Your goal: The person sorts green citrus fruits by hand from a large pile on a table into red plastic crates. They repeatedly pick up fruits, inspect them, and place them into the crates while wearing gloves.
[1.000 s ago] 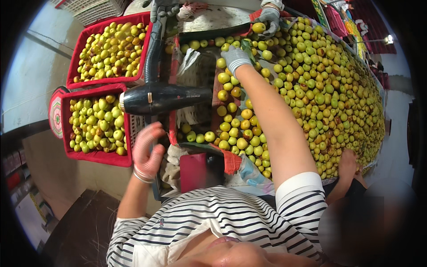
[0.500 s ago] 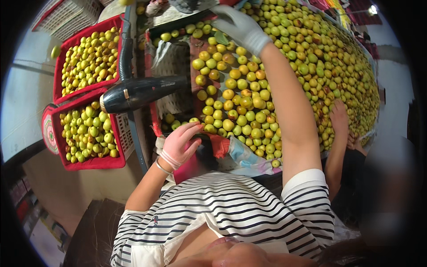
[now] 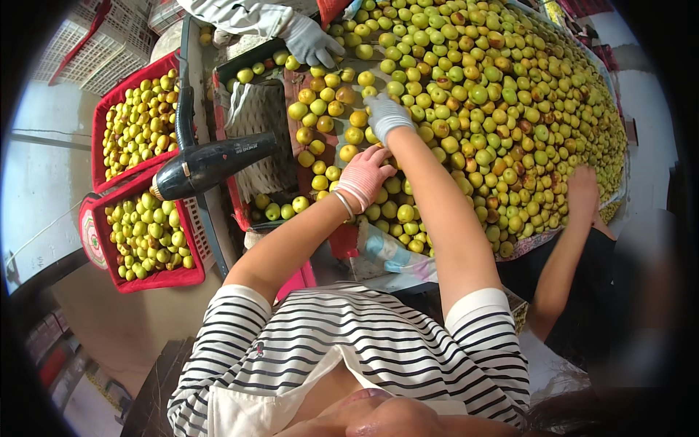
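Small round yellow-green fruits, like jujubes point(image 3: 473, 95), cover the sorting surface in front of me. My left hand point(image 3: 364, 177), in a thin pinkish-white glove with bare fingertips, reaches over the fruits with thumb and fingers apart. Just beyond it, my right hand point(image 3: 388, 116) wears a grey-white glove and lies on the fruits, fingers spread and their tips partly hidden. I see no fruit gripped in either hand. Some looser fruits point(image 3: 318, 107), several with brown patches, lie left of my hands.
A co-worker's grey-gloved hand point(image 3: 312, 42) reaches in at the far edge. Another person's bare hand point(image 3: 582, 193) touches the heap at right. A black hair dryer point(image 3: 211, 166) points toward the woven chute point(image 3: 258, 120). Two red-lined crates point(image 3: 98, 138) point(image 3: 120, 273) hold fruits at left.
My right hand has come back from the far edge onto the nearer fruits. My left hand has moved right and forward beside it. A co-worker's gloved hand has appeared at the far edge.
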A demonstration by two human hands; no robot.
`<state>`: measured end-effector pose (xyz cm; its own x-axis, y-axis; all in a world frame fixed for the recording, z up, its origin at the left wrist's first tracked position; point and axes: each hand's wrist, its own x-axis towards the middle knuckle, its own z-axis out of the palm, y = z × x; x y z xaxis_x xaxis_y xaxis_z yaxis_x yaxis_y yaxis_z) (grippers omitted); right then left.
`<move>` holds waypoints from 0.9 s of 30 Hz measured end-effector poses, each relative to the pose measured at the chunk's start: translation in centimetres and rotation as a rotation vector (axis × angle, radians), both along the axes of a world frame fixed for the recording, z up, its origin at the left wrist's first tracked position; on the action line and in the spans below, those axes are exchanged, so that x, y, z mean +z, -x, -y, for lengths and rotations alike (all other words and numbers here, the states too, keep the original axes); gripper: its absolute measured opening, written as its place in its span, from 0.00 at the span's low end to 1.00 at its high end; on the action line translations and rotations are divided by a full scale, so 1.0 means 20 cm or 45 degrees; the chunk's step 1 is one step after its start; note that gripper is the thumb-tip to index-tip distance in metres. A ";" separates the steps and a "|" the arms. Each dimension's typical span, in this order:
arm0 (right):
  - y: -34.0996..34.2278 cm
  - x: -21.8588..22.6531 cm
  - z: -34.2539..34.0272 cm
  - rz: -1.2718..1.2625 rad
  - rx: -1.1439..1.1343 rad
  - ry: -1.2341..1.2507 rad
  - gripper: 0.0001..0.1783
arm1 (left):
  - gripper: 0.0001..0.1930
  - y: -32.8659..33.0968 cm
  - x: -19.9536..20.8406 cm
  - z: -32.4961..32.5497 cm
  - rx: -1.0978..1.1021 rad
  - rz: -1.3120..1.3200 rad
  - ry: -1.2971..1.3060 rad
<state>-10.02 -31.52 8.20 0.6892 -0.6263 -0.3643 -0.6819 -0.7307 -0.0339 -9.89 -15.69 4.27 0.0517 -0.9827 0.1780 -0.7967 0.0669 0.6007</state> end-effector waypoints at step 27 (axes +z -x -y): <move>0.01 -0.20 -0.37 0.505 0.209 -0.366 0.10 | 0.06 -0.19 0.20 -0.42 0.384 -0.470 -0.236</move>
<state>-10.15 -24.21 4.14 0.8901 -0.4115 -0.1961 -0.4529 -0.7502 -0.4818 -6.09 -7.27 8.36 0.3646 -0.9276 -0.0815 -0.4968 -0.2678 0.8255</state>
